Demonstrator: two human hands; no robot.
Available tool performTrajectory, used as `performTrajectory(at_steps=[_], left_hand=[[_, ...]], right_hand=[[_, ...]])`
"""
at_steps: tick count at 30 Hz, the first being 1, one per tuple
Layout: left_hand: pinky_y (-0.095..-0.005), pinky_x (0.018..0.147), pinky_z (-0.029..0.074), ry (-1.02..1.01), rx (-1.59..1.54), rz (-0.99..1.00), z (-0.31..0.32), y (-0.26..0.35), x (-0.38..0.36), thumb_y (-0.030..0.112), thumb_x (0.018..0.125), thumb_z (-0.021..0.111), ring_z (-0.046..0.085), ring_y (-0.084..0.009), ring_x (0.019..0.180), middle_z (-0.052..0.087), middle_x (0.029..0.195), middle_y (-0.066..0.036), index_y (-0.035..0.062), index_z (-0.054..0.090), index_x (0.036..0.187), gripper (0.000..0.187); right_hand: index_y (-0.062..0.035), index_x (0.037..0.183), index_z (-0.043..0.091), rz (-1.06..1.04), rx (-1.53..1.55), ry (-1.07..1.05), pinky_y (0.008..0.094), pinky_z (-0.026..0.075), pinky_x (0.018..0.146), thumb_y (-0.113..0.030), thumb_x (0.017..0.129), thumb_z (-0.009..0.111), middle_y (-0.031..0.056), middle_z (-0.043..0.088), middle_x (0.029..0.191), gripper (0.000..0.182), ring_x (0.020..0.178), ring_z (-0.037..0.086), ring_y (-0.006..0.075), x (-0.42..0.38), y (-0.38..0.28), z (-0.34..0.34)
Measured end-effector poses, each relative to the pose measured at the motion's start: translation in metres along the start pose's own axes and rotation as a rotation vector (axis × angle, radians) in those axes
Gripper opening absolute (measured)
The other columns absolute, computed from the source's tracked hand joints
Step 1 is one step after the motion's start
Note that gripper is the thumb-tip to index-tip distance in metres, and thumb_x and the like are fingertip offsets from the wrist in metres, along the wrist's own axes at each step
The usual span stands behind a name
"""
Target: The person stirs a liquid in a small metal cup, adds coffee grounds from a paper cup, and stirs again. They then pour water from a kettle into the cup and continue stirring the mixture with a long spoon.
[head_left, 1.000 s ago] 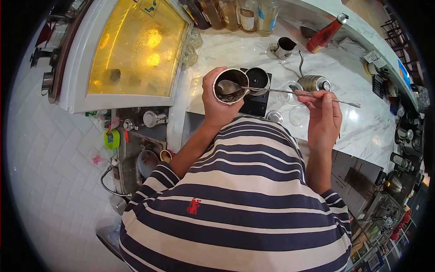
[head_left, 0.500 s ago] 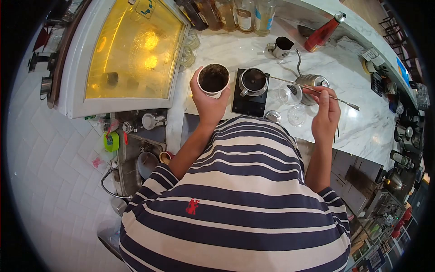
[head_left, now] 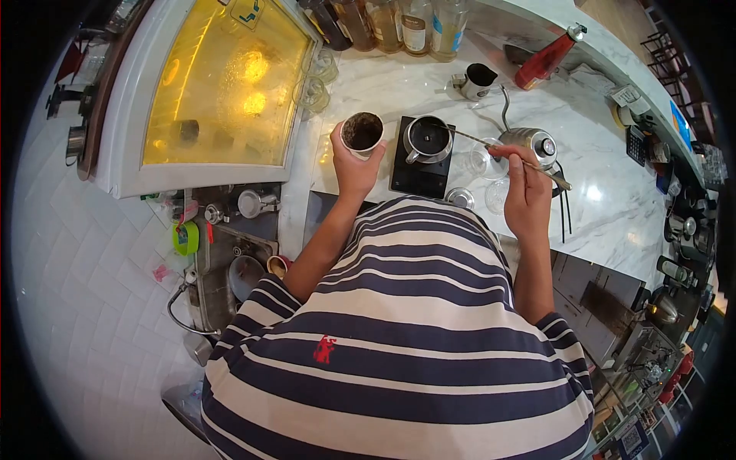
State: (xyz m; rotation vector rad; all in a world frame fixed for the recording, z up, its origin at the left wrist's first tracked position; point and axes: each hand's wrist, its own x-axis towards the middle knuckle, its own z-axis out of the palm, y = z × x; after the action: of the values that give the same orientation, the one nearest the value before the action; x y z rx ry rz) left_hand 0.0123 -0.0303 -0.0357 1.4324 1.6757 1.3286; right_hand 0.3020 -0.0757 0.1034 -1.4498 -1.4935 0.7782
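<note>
A white cup [head_left: 363, 133] with dark residue inside is held by my left hand [head_left: 354, 169], tilted a little. To its right, a cup of dark liquid [head_left: 428, 139] stands on a black scale [head_left: 418, 179]. My right hand [head_left: 527, 192] pinches a long thin metal spoon [head_left: 546, 172] by its shaft; one end reaches over the rim of the cup on the scale. Behind my right hand is a steel gooseneck kettle [head_left: 524, 141]. Near the scale stand a clear glass [head_left: 481, 159] and a small metal-rimmed vessel [head_left: 460, 199].
A yellow-lit glass door [head_left: 230, 84] with a white frame stands at the left, above a sink [head_left: 218, 284]. Bottles [head_left: 416, 29] line the back of the marble counter [head_left: 613, 222]. A small pitcher [head_left: 478, 81] and a red bottle [head_left: 549, 57] are further back.
My right hand has moved left and slightly down with the spoon. The white cup in my left hand has tipped and shifted slightly. The kettle shows more fully.
</note>
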Motion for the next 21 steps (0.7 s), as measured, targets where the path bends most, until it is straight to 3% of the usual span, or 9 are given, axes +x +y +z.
performTrajectory(at_steps=[4, 6, 7, 13, 16, 21], left_hand=[[-0.0377, 0.103, 0.051, -0.018, 0.023, -0.077, 0.007, -0.020, 0.007, 0.019, 0.081, 0.093, 0.065, -0.0245, 0.119, 0.064, 0.130, -0.016, 0.0033, 0.039, 0.144, 0.084], [-0.0376, 0.102, 0.052, -0.039, 0.025, -0.186, 0.012, -0.027, 0.010, 0.020, 0.079, 0.094, 0.066, -0.0242, 0.118, 0.065, 0.128, -0.015, 0.0040, 0.039, 0.143, 0.086], [-0.0386, 0.100, 0.053, -0.036, 0.022, -0.149, 0.015, -0.032, 0.013, 0.020, 0.078, 0.095, 0.067, -0.0256, 0.115, 0.066, 0.125, -0.016, 0.0045, 0.039, 0.141, 0.086], [-0.0406, 0.096, 0.056, -0.047, 0.050, -0.072, 0.024, -0.057, 0.022, 0.020, 0.075, 0.097, 0.071, -0.0295, 0.111, 0.070, 0.120, -0.018, 0.0068, 0.041, 0.136, 0.084], [-0.0413, 0.096, 0.056, -0.056, 0.062, -0.094, 0.028, -0.060, 0.021, 0.020, 0.075, 0.097, 0.070, -0.0303, 0.112, 0.069, 0.121, -0.018, 0.0069, 0.041, 0.137, 0.085], [-0.0414, 0.096, 0.056, -0.060, 0.095, -0.067, 0.031, -0.071, 0.015, 0.020, 0.075, 0.097, 0.071, -0.0314, 0.112, 0.070, 0.122, -0.019, 0.0051, 0.042, 0.139, 0.086]], right_hand=[[0.0018, 0.111, 0.072, -0.200, 0.004, 0.011, 0.0298, 0.045, 0.067, -0.011, 0.111, 0.051, 0.0088, 0.074, 0.100, 0.025, 0.068, 0.055, 0.0173, 0.004, 0.013, 0.005], [0.0018, 0.110, 0.072, -0.114, -0.010, -0.009, 0.0303, 0.045, 0.067, -0.011, 0.111, 0.050, 0.0092, 0.074, 0.099, 0.025, 0.068, 0.056, 0.0180, 0.005, 0.004, 0.007], [0.0018, 0.110, 0.072, -0.073, -0.016, -0.019, 0.0306, 0.045, 0.067, -0.011, 0.112, 0.050, 0.0093, 0.074, 0.099, 0.025, 0.067, 0.057, 0.0184, 0.007, -0.002, 0.007], [0.0006, 0.109, 0.072, 0.003, -0.043, -0.016, 0.0323, 0.049, 0.074, -0.009, 0.110, 0.053, 0.0102, 0.074, 0.101, 0.021, 0.075, 0.063, 0.0232, 0.006, -0.012, -0.003], [-0.0013, 0.111, 0.072, -0.161, -0.103, -0.019, 0.0353, 0.050, 0.079, -0.008, 0.109, 0.055, 0.0107, 0.073, 0.101, 0.018, 0.083, 0.064, 0.0275, 0.004, -0.006, 0.001], [-0.0035, 0.110, 0.071, -0.101, -0.168, -0.066, 0.0389, 0.050, 0.086, -0.009, 0.107, 0.057, 0.0119, 0.072, 0.103, 0.016, 0.094, 0.064, 0.0322, 0.007, -0.015, 0.000]])
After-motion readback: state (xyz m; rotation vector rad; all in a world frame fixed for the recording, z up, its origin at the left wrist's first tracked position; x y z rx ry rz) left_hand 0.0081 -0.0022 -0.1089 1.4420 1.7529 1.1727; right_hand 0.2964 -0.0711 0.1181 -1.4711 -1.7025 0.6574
